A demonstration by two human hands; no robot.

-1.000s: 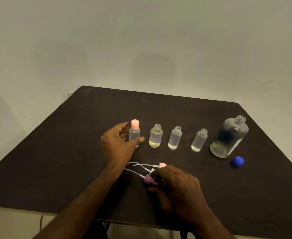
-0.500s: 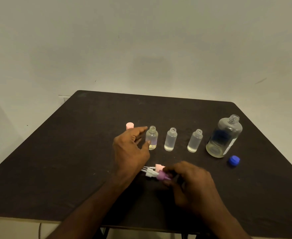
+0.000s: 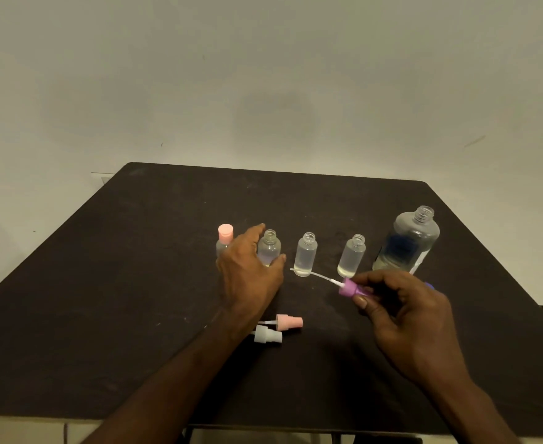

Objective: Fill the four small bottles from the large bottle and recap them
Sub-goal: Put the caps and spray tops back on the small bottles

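fingers and thumb of the right hand [image 3: 405, 310], at lower right of the frame, pinch a purple spray cap [image 3: 350, 288], held above the counter [image 3: 103, 299] with its thin white dip tube [image 3: 315, 275] pointing left, its tip in front of the third small bottle. the left hand [image 3: 251, 270], at centre frame, is released, fingers straight and spread, reaching around the second small bottle [image 3: 268, 249] with the forefinger beside its neck and the thumb at its lower right; whether it touches the bottle cannot be told.

four small bottles stand in a row across the middle of the counter. the leftmost small bottle [image 3: 223, 243] wears a pink cap [image 3: 225, 232] and is partly hidden by the left hand. the second, the third small bottle [image 3: 305, 259] and the fourth small bottle [image 3: 352, 256] are uncapped and hold clear liquid. right of the row stands the large bottle [image 3: 406, 243], uncapped, with a little liquid at the bottom. a bit of a blue cap [image 3: 429, 286] shows just behind the right hand.

below the left hand, near the wrist, a pink spray cap [image 3: 289, 322] and a white spray cap [image 3: 267, 334] lie on their sides just beside each other.
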